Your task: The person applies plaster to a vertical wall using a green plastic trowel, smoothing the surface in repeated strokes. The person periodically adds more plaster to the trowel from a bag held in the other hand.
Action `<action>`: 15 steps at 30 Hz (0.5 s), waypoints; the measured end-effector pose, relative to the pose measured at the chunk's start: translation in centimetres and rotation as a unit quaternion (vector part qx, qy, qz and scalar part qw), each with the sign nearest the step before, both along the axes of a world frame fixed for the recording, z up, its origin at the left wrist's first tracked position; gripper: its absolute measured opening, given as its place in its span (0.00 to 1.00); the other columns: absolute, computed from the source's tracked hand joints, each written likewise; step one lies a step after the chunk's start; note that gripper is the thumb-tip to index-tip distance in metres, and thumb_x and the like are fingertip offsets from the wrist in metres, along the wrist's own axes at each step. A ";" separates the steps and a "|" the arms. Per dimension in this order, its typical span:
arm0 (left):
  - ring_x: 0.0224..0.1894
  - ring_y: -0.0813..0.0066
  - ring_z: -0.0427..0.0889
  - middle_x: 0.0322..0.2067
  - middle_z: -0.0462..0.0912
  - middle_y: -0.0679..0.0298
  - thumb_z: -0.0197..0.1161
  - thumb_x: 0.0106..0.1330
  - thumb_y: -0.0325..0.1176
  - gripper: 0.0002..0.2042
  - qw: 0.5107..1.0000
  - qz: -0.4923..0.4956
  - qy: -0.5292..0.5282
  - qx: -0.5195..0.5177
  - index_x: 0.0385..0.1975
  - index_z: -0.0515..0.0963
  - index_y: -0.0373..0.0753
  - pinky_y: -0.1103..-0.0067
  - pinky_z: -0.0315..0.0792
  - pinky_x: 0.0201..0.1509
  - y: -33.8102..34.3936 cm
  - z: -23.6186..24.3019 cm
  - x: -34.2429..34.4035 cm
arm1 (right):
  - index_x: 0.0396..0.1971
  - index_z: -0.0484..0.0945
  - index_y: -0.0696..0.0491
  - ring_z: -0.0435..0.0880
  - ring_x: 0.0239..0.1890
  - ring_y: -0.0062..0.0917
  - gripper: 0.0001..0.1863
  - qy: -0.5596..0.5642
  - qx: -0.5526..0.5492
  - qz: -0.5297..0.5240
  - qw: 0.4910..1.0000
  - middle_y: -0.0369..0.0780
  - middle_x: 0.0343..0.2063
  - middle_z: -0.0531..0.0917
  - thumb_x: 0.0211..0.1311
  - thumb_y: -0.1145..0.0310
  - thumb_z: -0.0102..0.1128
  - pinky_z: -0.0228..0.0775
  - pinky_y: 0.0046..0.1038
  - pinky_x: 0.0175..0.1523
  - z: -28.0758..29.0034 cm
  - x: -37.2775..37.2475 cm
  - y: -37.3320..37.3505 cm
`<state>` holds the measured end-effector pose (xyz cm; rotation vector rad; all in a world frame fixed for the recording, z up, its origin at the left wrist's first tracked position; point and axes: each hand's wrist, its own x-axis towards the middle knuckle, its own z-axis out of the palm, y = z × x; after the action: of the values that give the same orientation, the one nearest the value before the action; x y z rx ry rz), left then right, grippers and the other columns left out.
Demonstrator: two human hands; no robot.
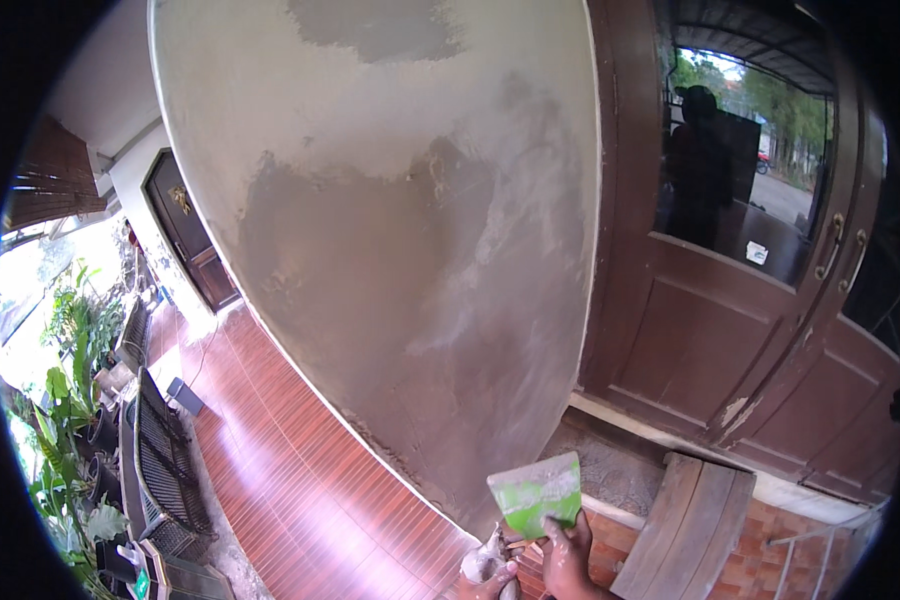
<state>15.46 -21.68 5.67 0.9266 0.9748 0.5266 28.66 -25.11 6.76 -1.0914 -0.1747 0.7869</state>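
Note:
Low in the view, my right hand [568, 562] is closed on a green plastic spreader [538, 500]. Its thumb lies against the face, and grey plaster coats the blade's upper part. Beside it, my left hand [482, 590] grips a pale, plaster-smeared tool [485, 562] whose kind I cannot make out. Both hands are cut off by the lower edge. Above them rises a wall [220, 90] with a broad patch of darker, damp-looking plaster [360, 240]. The spreader overlaps the wall's bottom in the view; whether it touches is unclear.
Right of the wall are brown wooden doors [690, 340] with glass and metal handles. A wooden bench [685, 530] stands below them. On the left, a red striped floor [290, 430] runs past a dark woven chair [165, 470] and potted plants [75, 400].

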 end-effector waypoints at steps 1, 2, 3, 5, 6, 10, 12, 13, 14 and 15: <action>0.31 0.79 0.75 0.33 0.75 0.69 0.60 0.65 0.33 0.16 0.998 -0.004 0.000 0.063 0.52 0.70 0.40 0.80 0.72 0.32 0.0 0.5 1.0 | 0.62 0.63 0.52 0.75 0.54 0.32 0.32 -0.040 -0.100 0.024 0.994 0.42 0.51 0.77 0.61 0.55 0.59 0.65 0.34 0.60 0.4 0.1 -0.7; 0.30 0.79 0.75 0.32 0.75 0.69 0.59 0.66 0.33 0.16 0.992 -0.006 0.001 0.126 0.52 0.70 0.40 0.80 0.71 0.31 0.1 0.9 1.9 | 0.65 0.61 0.49 0.76 0.53 0.32 0.37 -0.081 -0.199 0.049 0.976 0.42 0.51 0.77 0.60 0.48 0.60 0.63 0.32 0.60 0.7 0.4 -1.2; 0.29 0.80 0.75 0.31 0.75 0.69 0.58 0.67 0.33 0.16 0.982 -0.008 0.001 0.188 0.52 0.70 0.40 0.81 0.71 0.30 0.2 1.4 2.9 | 0.63 0.64 0.50 0.78 0.48 0.32 0.34 -0.081 -0.217 0.043 0.972 0.42 0.49 0.78 0.61 0.49 0.60 0.70 0.32 0.51 0.9 0.7 -1.6; 0.27 0.81 0.74 0.30 0.74 0.69 0.57 0.67 0.34 0.15 0.997 -0.006 -0.017 0.077 0.52 0.71 0.39 0.82 0.69 0.28 0.5 2.2 3.9 | 0.60 0.67 0.52 0.79 0.48 0.31 0.32 -0.113 -0.172 0.052 0.977 0.42 0.49 0.78 0.61 0.50 0.59 0.71 0.31 0.49 1.1 1.9 -1.5; 0.26 0.81 0.73 0.29 0.74 0.69 0.56 0.68 0.34 0.15 0.999 -0.005 -0.026 0.021 0.52 0.71 0.39 0.82 0.69 0.27 0.6 2.5 4.4 | 0.59 0.68 0.53 0.79 0.48 0.31 0.31 -0.129 -0.148 0.056 0.979 0.42 0.49 0.78 0.62 0.50 0.59 0.71 0.30 0.48 1.4 2.7 -1.3; 0.29 0.81 0.74 0.31 0.76 0.68 0.60 0.66 0.35 0.17 0.986 0.069 -0.019 0.150 0.50 0.71 0.34 0.82 0.70 0.31 1.1 3.1 6.6 | 0.51 0.67 0.58 0.76 0.50 0.29 0.17 -0.225 0.062 -0.014 0.972 0.41 0.46 0.75 0.64 0.72 0.54 0.69 0.35 0.57 4.9 7.3 0.8; 0.44 0.76 0.74 0.41 0.77 0.64 0.62 0.64 0.33 0.19 0.965 0.090 -0.065 0.239 0.52 0.71 0.33 0.78 0.70 0.49 1.5 3.0 7.4 | 0.49 0.70 0.62 0.77 0.50 0.31 0.17 -0.414 0.128 -0.154 0.888 0.43 0.45 0.75 0.66 0.67 0.52 0.70 0.37 0.58 9.0 10.6 1.1; 0.44 0.76 0.74 0.42 0.78 0.64 0.61 0.64 0.32 0.19 0.967 0.095 -0.055 0.228 0.53 0.71 0.33 0.78 0.70 0.49 1.7 2.9 7.7 | 0.48 0.71 0.62 0.77 0.49 0.31 0.16 -0.481 0.175 -0.235 0.826 0.43 0.45 0.76 0.66 0.67 0.54 0.70 0.36 0.57 11.5 12.1 0.7; 0.45 0.75 0.74 0.42 0.78 0.64 0.61 0.64 0.32 0.20 0.970 0.101 -0.044 0.217 0.54 0.71 0.33 0.77 0.70 0.50 1.8 2.7 8.0 | 0.48 0.72 0.61 0.77 0.49 0.31 0.16 -0.527 0.232 -0.290 0.765 0.43 0.44 0.77 0.65 0.67 0.55 0.71 0.36 0.56 13.9 13.1 -0.2; 0.44 0.75 0.74 0.43 0.78 0.64 0.61 0.64 0.32 0.20 0.965 0.093 -0.036 0.244 0.55 0.70 0.33 0.77 0.70 0.50 2.0 2.5 8.1 | 0.47 0.72 0.61 0.78 0.48 0.31 0.16 -0.561 0.293 -0.341 0.695 0.44 0.43 0.77 0.65 0.67 0.56 0.71 0.35 0.55 16.1 14.0 -1.0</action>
<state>23.57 -19.69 8.13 1.2504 0.8852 0.9821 42.64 -26.07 22.84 -0.7686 -0.9279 -0.6936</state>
